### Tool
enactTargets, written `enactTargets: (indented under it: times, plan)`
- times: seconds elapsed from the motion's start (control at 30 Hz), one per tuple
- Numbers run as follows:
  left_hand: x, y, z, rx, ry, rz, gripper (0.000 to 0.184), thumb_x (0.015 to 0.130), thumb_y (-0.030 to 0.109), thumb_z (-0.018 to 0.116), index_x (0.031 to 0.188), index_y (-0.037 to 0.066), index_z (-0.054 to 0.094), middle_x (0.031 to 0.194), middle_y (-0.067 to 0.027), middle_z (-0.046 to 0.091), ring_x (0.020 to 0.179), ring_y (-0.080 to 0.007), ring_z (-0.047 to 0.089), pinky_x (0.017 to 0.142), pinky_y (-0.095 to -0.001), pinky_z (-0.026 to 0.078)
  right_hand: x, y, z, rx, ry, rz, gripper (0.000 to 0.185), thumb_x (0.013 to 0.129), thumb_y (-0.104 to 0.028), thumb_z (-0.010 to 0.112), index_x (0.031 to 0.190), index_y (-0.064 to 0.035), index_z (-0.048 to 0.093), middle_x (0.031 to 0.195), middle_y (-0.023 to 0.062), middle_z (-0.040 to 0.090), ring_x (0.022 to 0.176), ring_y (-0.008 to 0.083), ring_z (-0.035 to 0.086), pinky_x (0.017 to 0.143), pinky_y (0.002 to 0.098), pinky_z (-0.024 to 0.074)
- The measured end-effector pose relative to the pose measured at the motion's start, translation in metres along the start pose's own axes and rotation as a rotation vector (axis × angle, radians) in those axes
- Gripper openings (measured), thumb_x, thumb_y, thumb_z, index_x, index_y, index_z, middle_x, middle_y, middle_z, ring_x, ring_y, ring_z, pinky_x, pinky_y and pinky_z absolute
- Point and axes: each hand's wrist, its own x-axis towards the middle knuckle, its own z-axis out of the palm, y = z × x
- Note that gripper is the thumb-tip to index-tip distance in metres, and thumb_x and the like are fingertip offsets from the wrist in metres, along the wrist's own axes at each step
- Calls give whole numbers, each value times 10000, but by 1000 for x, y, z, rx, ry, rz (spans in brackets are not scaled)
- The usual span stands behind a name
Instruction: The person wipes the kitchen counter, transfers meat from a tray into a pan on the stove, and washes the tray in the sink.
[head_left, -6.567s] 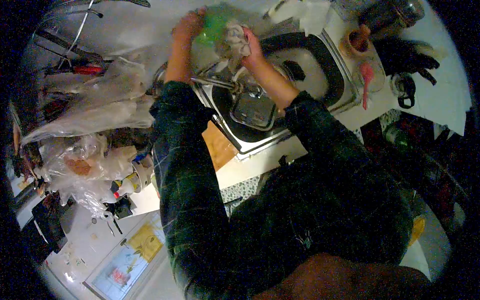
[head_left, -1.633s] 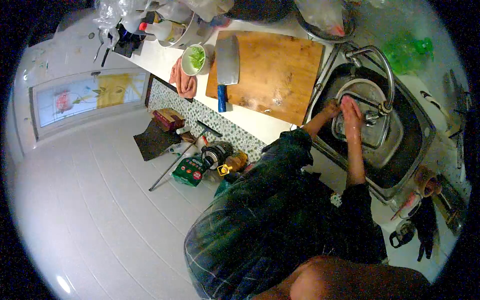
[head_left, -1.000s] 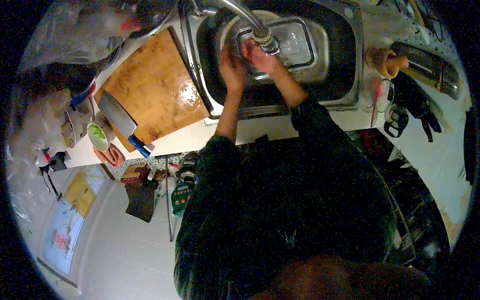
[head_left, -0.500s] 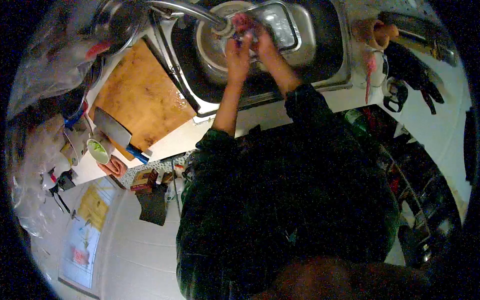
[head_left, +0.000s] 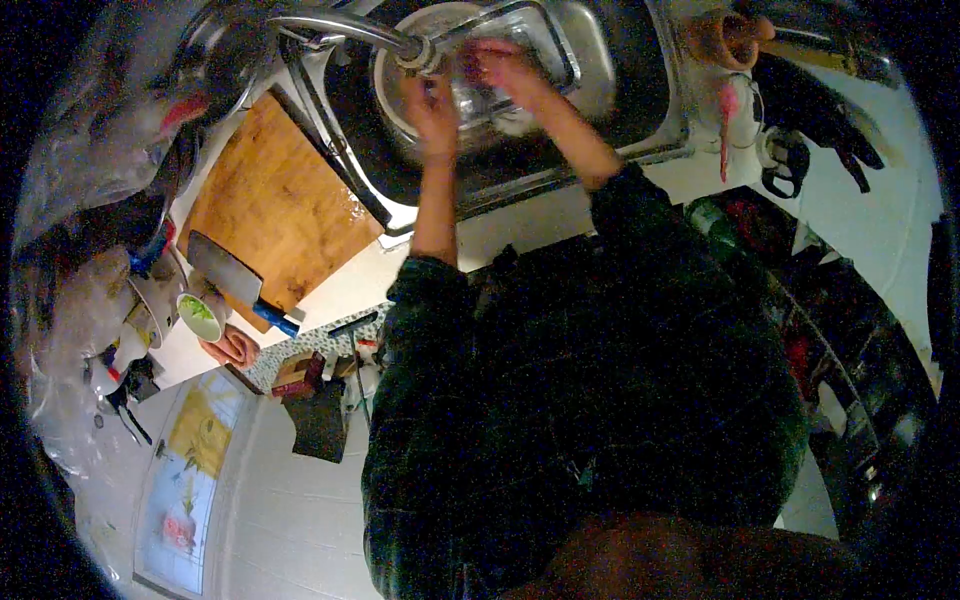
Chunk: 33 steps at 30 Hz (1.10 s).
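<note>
Over the steel sink (head_left: 640,110), both of my hands are blurred by motion. My left hand (head_left: 432,118) is just below the faucet head (head_left: 418,56), and I cannot tell whether its fingers hold anything. To the right, my right hand (head_left: 510,78) reaches over a clear or shiny metal tray (head_left: 545,50) with a dark rim. A reddish-pink patch shows at its fingertips; whether this is a thing in the hand or the fingers themselves is unclear. Beneath both hands sits a round pale basin (head_left: 385,85), partly hidden by them.
Left of the sink lies a wooden cutting board (head_left: 285,205) with a blue-handled cleaver (head_left: 225,268) on its near-left edge. A cup with chopped greens (head_left: 200,318) and some sausage-like pink pieces (head_left: 232,348) stand beside it. Black gloves (head_left: 815,115) lie at right.
My hands have moved apart: the left has dropped slightly and gone left, while the right stays over the tray side. The whole view has shifted a little.
</note>
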Motion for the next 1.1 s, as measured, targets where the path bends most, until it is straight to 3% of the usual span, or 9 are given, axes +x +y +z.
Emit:
enactTargets:
  times: [0.07, 0.17, 0.2, 0.27, 0.4, 0.43, 0.7, 1.03, 1.1]
  plan:
    - [19, 24, -8, -81, 17, 32, 235, 864, 181, 559, 1024, 10, 548, 971, -130, 575, 902, -235, 524, 818, -338, 399, -18, -27, -33, -783, 309, -323, 429, 806, -155, 602, 1214, -92, 485, 1160, 94, 549, 1074, 218, 512, 916, 341, 402]
    - [10, 39, -9, -160, -86, 0, 266, 849, 195, 589, 1033, 9, 547, 917, -102, 589, 817, -187, 516, 762, -303, 411, -40, -85, -65, -1004, 502, -613, 509, 780, -219, 644, 1223, -60, 451, 1131, 167, 544, 1046, 289, 516, 869, 378, 428]
    - [8, 39, -12, -160, -85, 2, 266, 849, 195, 589, 1033, 9, 547, 917, -102, 589, 817, -187, 516, 762, -303, 411, -39, -84, -74, -1004, 468, -531, 540, 771, -240, 658, 1226, -50, 439, 1121, 191, 542, 1036, 313, 517, 854, 390, 437]
    - [3, 40, -16, -208, -106, -261, 248, 847, 190, 592, 1009, 7, 546, 910, -98, 587, 822, -181, 517, 747, -296, 414, -9, -23, -138, -1107, 164, 352, 509, 815, -296, 608, 1234, -55, 449, 1143, 186, 541, 1040, 304, 514, 853, 364, 439]
    - [15, 6, -31, -38, -65, 39, 177, 851, 127, 565, 958, -10, 532, 862, -93, 572, 775, -179, 523, 706, -302, 421, -57, -95, -109, -1109, 463, -188, 471, 834, -313, 575, 1208, -48, 469, 1096, 185, 561, 988, 297, 534, 826, 360, 445]
    - [14, -1, -33, -98, -160, -61, 223, 862, 60, 541, 1076, 1, 523, 1058, -91, 574, 944, -169, 532, 829, -279, 419, -69, -120, -109, -1139, 488, -247, 462, 839, -317, 567, 1202, -46, 474, 1084, 185, 566, 975, 296, 539, 819, 359, 447]
    - [4, 28, 20, -823, 129, -341, 267, 866, 117, 561, 1124, 56, 536, 1064, -29, 563, 927, -122, 519, 819, -259, 418, -123, -198, -93, -1519, 550, -271, 420, 878, -350, 502, 1152, -32, 514, 990, 182, 605, 871, 282, 579, 764, 350, 460]
    - [12, 47, 23, -526, 90, -228, 306, 877, 169, 517, 1152, 35, 506, 1115, -50, 524, 994, -151, 476, 885, -275, 364, -76, -67, -144, -664, 161, 73, 566, 815, -467, 560, 1151, -14, 512, 1037, 149, 593, 961, 241, 549, 846, 340, 412]
    - [9, 59, 27, -663, 63, -350, 350, 886, 243, 530, 1168, 38, 493, 1127, -51, 522, 1019, -150, 465, 899, -279, 353, -75, -59, -119, -949, 281, -2, 631, 796, -463, 594, 1215, -10, 461, 1199, 126, 504, 1081, 216, 483, 894, 314, 387]
